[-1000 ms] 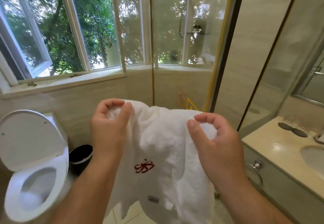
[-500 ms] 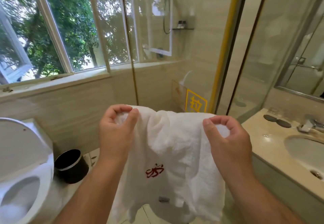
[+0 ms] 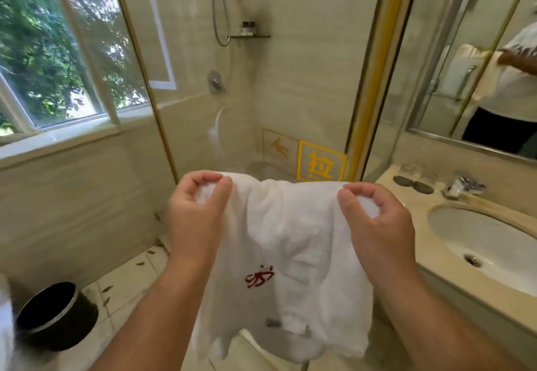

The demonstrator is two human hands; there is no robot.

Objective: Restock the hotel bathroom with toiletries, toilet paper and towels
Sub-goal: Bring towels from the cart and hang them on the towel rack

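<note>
Holding a white towel [image 3: 290, 240] up by its top edge, two hands are nearest the camera. The left hand [image 3: 197, 216] pinches one upper corner between thumb and curled fingers. The right hand [image 3: 377, 225] pinches the other corner the same way. The towel hangs loose and creased between them, clear of the floor [image 3: 130, 277], with a red embroidered emblem [image 3: 259, 276] facing the viewer.

The grip and the spread of the towel match the pictures from a second ago. What has changed is the view, which has swung to the right. The toilet [image 3: 4, 327] that filled the lower left is now only a white blur at the left edge. A black bin [image 3: 55, 315] sits at the lower left on the tiled floor. To the right, the beige tabletop [image 3: 430, 257] and its oval sink [image 3: 479, 240] show far more fully, with a chrome tap [image 3: 465, 186] behind them.

Beyond the towel stands the glass shower screen with a yellow sign [image 3: 321, 166]. Inside the shower, small bottles [image 3: 248, 28] sit on a corner shelf. A window [image 3: 58, 51] with green trees is at far left, and a mirror [image 3: 479, 65] is at far right.

The person appears to be turning toward the shower and sink side with the towel not yet placed. No towel rail shows plainly, so where it will go cannot be told.
</note>
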